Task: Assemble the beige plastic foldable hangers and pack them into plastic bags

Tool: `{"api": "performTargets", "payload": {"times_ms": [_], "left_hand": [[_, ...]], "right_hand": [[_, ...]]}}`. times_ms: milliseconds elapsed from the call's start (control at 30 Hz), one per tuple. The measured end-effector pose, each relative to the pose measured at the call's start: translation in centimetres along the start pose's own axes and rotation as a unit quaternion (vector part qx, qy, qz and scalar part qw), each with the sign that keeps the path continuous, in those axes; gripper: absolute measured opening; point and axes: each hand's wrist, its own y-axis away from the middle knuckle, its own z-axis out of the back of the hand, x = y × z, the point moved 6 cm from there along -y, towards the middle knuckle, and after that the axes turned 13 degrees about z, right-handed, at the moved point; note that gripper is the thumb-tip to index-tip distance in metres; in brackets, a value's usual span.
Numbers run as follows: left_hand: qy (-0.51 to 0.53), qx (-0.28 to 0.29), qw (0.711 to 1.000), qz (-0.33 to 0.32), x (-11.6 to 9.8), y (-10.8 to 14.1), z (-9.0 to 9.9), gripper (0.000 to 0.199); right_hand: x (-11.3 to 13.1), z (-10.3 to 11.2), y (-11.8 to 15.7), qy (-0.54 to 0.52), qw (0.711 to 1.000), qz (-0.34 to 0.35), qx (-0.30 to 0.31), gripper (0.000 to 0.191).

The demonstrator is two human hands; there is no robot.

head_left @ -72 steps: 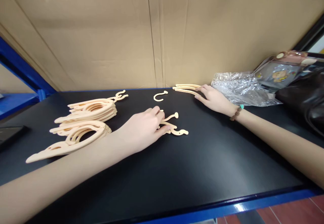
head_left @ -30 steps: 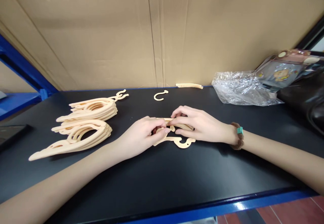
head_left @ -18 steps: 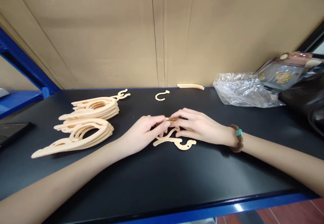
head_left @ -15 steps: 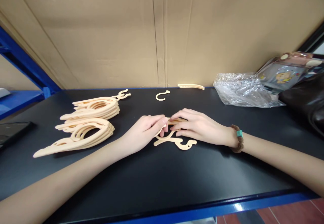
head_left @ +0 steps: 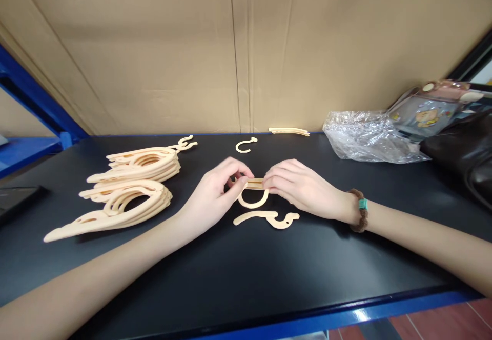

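Note:
Near the middle of the table, a beige grooved bar with a curved piece (head_left: 253,204) below it, parts of a folding clothes hanger, spans between my hands. My left hand (head_left: 217,186) pinches the left end between thumb and fingers. On the right end, my right hand (head_left: 302,188) has its fingers bent round the part; its thumb is hidden. Just in front of them, a loose beige hanger arm (head_left: 253,216) lies flat, its right end meeting a hook-shaped piece (head_left: 284,222). Whether these two are joined, I cannot tell.
Stacked beige hangers (head_left: 126,214) lie at left. A single hook (head_left: 243,147) and thin curved strips (head_left: 288,131) rest near the cardboard wall (head_left: 172,63). Crumpled clear plastic (head_left: 357,137), a transparent bottle (head_left: 426,112) and a dark bag (head_left: 469,150) sit at right. A dark flat device (head_left: 19,201) is far left.
My left fingers have opened out and shifted slightly left along the part, baring the bar. My right fingers have closed in on its right end. The loose arm stays put.

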Motion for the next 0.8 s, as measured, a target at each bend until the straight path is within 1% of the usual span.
{"api": "performTargets", "payload": {"times_ms": [33, 100, 167, 233, 300, 400, 500, 633, 733, 800], "left_hand": [[-0.021, -0.029, 0.999, -0.027, -0.2, 0.0, 0.4, 0.014], [-0.071, -0.076, 0.992, -0.066, -0.6, 0.0, 1.2, 0.016], [-0.117, -0.092, 0.986, -0.080, -0.6, -0.1, 1.7, 0.021], [-0.164, -0.079, 0.980, -0.082, -0.4, -0.2, 1.8, 0.024], [-0.215, -0.050, 0.972, -0.077, -0.1, -0.4, 1.6, 0.022], [-0.263, -0.023, 0.962, -0.064, 0.6, -0.5, 1.3, 0.021], [-0.290, -0.005, 0.955, -0.067, 1.0, -0.5, 0.9, 0.025], [-0.286, 0.035, 0.955, -0.068, 1.0, -0.4, 0.4, 0.027], [-0.257, 0.063, 0.963, -0.051, 1.0, -0.2, 0.2, 0.024], [-0.234, 0.078, 0.968, -0.042, 1.1, 0.0, 0.1, 0.024]], "right_hand": [[-0.2, 0.0, 0.1, 0.004, 1.000, -0.004, -0.004, 0.022], [-0.5, 0.1, 0.2, 0.005, 1.000, -0.013, -0.016, 0.021], [-1.0, 0.3, 0.4, -0.006, 0.999, -0.030, -0.041, 0.018], [-1.5, 0.5, 0.7, -0.018, 0.995, -0.059, -0.073, 0.016], [-1.9, 0.6, 1.0, -0.028, 0.991, -0.095, -0.093, 0.016], [-2.3, 0.7, 1.2, -0.044, 0.985, -0.134, -0.101, 0.017], [-2.2, 0.9, 1.2, -0.064, 0.982, -0.143, -0.104, 0.015], [-2.1, 0.6, 1.2, -0.080, 0.983, -0.151, -0.073, 0.014], [-2.2, 0.3, 1.3, -0.075, 0.983, -0.160, -0.049, 0.015], [-2.3, 0.2, 1.2, -0.069, 0.984, -0.161, -0.046, 0.015]]}}
